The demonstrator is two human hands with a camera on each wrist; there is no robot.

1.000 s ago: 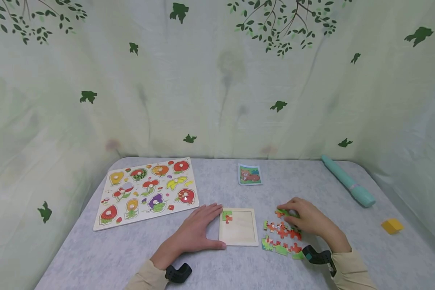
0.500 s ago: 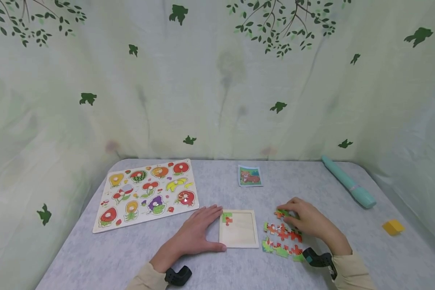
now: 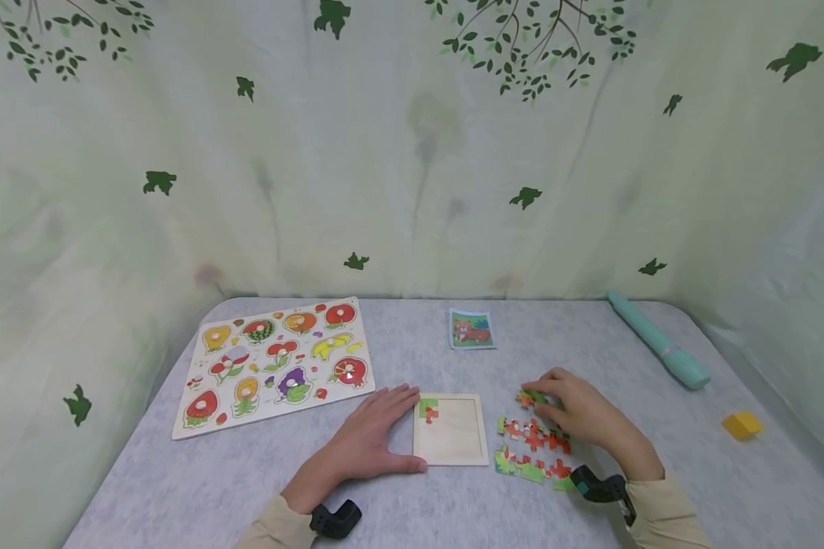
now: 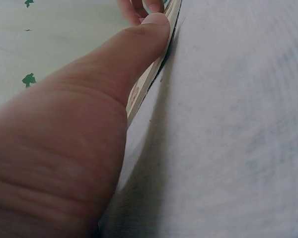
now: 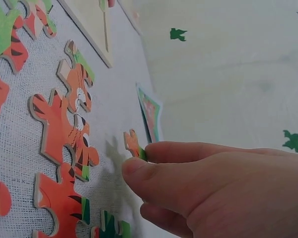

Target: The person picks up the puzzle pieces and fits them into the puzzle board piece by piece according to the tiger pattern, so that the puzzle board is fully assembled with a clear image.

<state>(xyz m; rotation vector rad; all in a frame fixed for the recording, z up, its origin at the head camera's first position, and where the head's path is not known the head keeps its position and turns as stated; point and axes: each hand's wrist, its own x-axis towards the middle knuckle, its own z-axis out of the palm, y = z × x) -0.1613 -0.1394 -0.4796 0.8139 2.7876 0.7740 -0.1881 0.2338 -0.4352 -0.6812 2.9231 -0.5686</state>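
- Pale green fabric backdrop, creased, leafy branch print.
- Mottled grey tabletop, rounded far corners; coarse cloth weave close up.
- White rectangular fruit board, flat, colourful fruit shapes; far left, neither hand on it.
- Teal tapered cylinder, banded; far right, material unclear.
- Pale wooden square tray, smooth floor, raised rim; flat between the hands. Only the far-left corner is filled, so I'd call it early.
- Left hand: fingers extended, fingertips and thumb touching the tray's left side, grasping nothing. Probably steadying it.
- Right hand: thumb and forefinger pinch a thin orange-and-green puzzle piece, right of the tray; looks lifted clear.
- Loose orange-and-green puzzle pieces: rough rows right of the tray, knobbed outlines, printed faces, pale cut edges. All left to place; count unclear, hand covers some.
- Small tiger picture card, beyond the tray.
- Yellow block, angular, right edge.
- Placed green-and-orange patch, jagged edge; can't tell if one piece or more.
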